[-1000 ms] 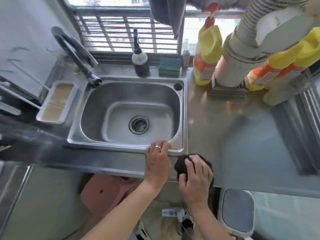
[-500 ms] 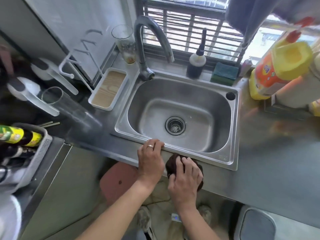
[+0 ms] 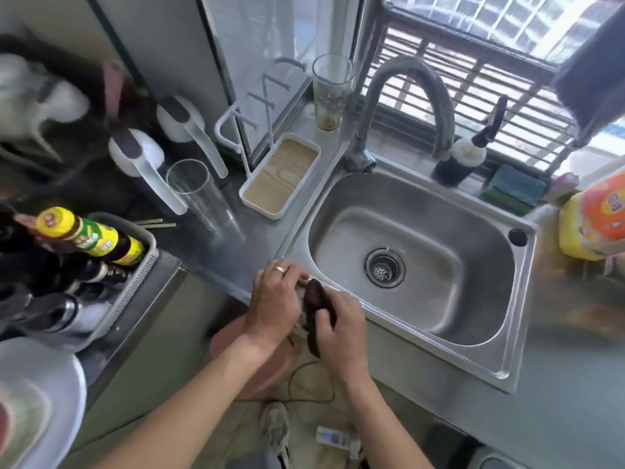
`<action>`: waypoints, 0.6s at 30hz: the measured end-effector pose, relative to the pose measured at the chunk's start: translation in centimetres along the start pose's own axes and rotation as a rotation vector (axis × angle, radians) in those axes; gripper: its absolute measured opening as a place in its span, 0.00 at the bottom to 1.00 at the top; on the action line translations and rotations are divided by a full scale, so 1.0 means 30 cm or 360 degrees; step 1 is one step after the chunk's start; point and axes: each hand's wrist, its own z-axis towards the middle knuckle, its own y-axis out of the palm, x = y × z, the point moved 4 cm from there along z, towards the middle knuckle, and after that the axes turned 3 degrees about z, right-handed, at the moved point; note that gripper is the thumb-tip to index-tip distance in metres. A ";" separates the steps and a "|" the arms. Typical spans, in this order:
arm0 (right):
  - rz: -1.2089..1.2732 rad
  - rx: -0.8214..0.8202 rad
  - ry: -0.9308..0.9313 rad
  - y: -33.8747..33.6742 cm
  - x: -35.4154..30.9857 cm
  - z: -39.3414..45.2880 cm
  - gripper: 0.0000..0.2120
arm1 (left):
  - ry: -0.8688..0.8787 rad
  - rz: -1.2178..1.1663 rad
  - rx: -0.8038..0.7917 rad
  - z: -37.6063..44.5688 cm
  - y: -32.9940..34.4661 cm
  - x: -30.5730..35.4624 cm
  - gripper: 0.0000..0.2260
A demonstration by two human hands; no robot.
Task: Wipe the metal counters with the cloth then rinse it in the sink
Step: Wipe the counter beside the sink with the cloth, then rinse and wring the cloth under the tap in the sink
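Hands meet at the sink [image 3: 514,360] rim: right hand [image 3: 341,330] grips the dark cloth [image 3: 316,301]; left hand [image 3: 275,301] pinches its top end.

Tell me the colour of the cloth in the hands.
The cloth is dark brown, seen best in the head view, gripped by the right hand.

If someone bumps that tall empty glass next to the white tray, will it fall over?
Probably, yes. The glass is tall and narrow for its base, so a sideways push could tip it. It looks empty, so likely light and easy to knock. It stands on a smooth metal counter, so it might slide a little first, and being round, it could roll once down.
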 end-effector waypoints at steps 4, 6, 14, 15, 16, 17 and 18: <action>0.0522 0.0237 0.0428 -0.165 -0.013 0.113 0.10 | 0.0015 0.0017 0.0022 0.056 -0.002 0.036 0.17; 0.0784 0.0405 0.0661 -0.245 0.023 0.173 0.11 | 0.0025 0.0024 0.0004 0.085 0.010 0.088 0.18; 0.1819 0.0411 0.1420 -0.410 0.228 0.407 0.17 | -0.0043 0.0105 -0.0036 0.227 0.147 0.298 0.24; 0.1828 0.0317 0.1462 -0.424 0.239 0.424 0.18 | -0.0060 0.0131 -0.0057 0.254 0.169 0.322 0.26; 0.1818 0.0204 0.1468 -0.435 0.248 0.440 0.19 | -0.0076 0.0172 -0.0070 0.284 0.186 0.350 0.28; 0.1775 0.0104 0.1474 -0.446 0.253 0.453 0.22 | -0.0078 0.0227 -0.0066 0.315 0.204 0.374 0.30; 0.1724 0.0044 0.1483 -0.460 0.256 0.466 0.25 | -0.0072 0.0274 -0.0059 0.349 0.222 0.399 0.32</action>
